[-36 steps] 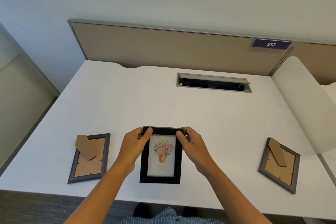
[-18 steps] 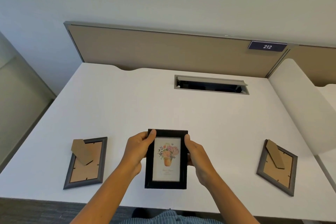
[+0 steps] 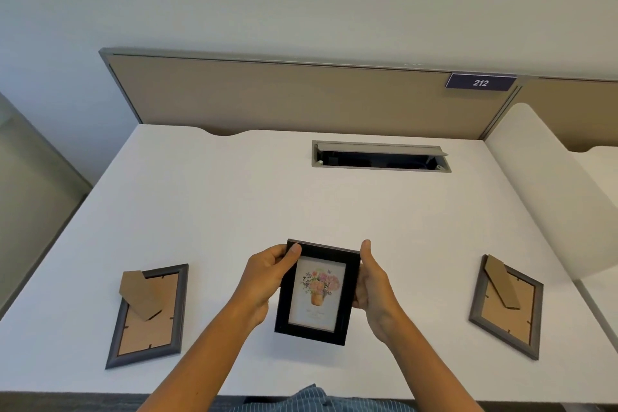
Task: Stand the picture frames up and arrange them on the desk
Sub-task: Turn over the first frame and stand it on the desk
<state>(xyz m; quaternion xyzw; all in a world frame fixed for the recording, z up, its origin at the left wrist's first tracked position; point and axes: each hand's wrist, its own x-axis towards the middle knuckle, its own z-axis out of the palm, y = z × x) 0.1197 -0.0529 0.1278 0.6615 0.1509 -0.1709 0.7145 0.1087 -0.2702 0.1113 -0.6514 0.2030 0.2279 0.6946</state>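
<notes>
Here, a grey frame [image 3: 148, 315] lies face down at the desk's [image 3: 234, 197] near left; left hand [image 3: 267, 278] and right hand [image 3: 373, 291] grip the black frame [image 3: 317, 293] at near centre; another grey frame [image 3: 506, 306] lies face down right

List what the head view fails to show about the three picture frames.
- Black frame: its back and stand face away; caption print too small.
- Left grey frame and right grey frame: pictures hidden, lying face down.
- Right hand: fingers behind the black frame.
</notes>
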